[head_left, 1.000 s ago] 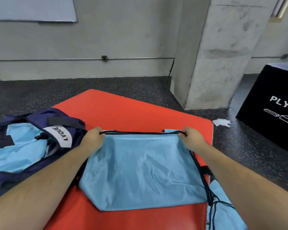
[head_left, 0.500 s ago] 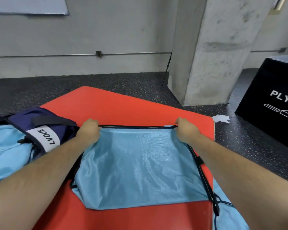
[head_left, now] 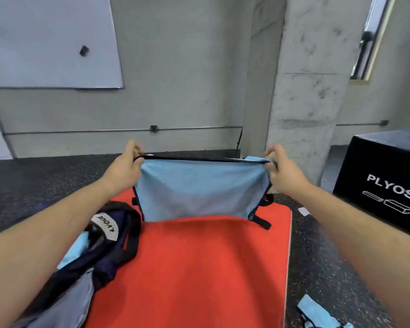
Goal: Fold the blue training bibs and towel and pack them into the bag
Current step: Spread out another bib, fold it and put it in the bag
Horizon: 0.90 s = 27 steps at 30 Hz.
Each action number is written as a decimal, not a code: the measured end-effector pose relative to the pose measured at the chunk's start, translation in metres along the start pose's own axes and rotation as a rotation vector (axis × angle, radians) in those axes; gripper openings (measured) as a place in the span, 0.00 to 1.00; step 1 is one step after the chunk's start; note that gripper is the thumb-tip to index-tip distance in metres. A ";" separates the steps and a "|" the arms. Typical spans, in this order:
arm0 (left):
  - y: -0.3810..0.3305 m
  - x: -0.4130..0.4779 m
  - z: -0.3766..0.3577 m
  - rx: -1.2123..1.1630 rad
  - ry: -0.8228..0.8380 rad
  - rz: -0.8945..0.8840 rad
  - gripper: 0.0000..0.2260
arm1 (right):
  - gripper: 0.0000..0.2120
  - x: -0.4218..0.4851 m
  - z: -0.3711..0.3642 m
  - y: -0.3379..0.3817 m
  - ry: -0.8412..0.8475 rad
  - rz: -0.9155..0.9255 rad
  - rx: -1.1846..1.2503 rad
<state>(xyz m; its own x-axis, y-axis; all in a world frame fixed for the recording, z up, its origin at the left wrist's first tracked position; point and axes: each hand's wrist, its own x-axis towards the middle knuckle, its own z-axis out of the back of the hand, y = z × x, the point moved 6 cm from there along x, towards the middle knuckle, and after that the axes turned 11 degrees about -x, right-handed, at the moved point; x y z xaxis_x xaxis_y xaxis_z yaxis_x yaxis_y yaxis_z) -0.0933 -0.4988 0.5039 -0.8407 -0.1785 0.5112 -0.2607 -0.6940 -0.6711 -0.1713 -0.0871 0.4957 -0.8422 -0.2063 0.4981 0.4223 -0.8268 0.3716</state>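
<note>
Your left hand [head_left: 124,170] closes its grip on the top left corner of the light blue mesh training bib with dark trim [head_left: 199,190], thumb and fingers pinching the dark edge. Your right hand [head_left: 283,171] pinches the top right corner in the same way, and the top edge runs taut between the two. The bib hangs flat and folded in front of you, its lower edge over the far end of the red rectangular floor mat [head_left: 199,268], with black straps dangling at its right side. To the left, the open navy fabric bag with a white label [head_left: 111,247] lies partly on the mat, light blue cloth [head_left: 75,252] showing inside it. Another light blue bib [head_left: 317,313] lies crumpled on the dark speckled floor [head_left: 317,256] beside the mat's right edge, near you. A black printed box [head_left: 384,181] stands further right.
</note>
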 end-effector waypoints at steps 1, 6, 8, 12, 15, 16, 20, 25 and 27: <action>-0.019 -0.007 0.013 0.017 0.027 -0.056 0.05 | 0.12 -0.006 0.017 0.009 -0.008 0.041 -0.020; -0.090 -0.046 0.074 0.085 0.127 -0.262 0.20 | 0.23 -0.038 0.093 0.050 0.035 0.246 -0.053; -0.109 -0.060 0.094 0.079 0.140 -0.251 0.23 | 0.21 -0.056 0.121 0.066 0.062 0.281 -0.008; -0.137 -0.091 0.122 0.054 0.240 -0.307 0.13 | 0.12 -0.093 0.169 0.086 0.114 0.277 0.092; -0.137 -0.110 0.122 0.089 0.403 -0.270 0.19 | 0.18 -0.112 0.176 0.083 0.266 0.254 0.036; -0.134 -0.114 0.120 0.114 0.438 -0.260 0.22 | 0.21 -0.116 0.174 0.080 0.309 0.248 0.000; -0.108 -0.113 0.107 0.169 0.459 -0.181 0.23 | 0.20 -0.120 0.153 0.069 0.446 0.220 -0.063; -0.074 -0.086 0.085 0.345 0.227 -0.161 0.20 | 0.19 -0.085 0.109 0.057 0.247 0.137 -0.161; -0.065 -0.067 0.075 0.337 0.135 -0.065 0.18 | 0.21 -0.065 0.090 0.055 0.154 0.079 -0.183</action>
<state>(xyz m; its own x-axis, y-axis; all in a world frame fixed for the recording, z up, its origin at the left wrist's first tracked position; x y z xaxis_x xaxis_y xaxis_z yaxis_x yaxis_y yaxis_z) 0.0161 -0.4943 0.5534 -0.8887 -0.0481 0.4561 -0.1638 -0.8956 -0.4136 -0.0635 -0.0718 0.5547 -0.8560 -0.3404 0.3892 0.4335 -0.8827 0.1814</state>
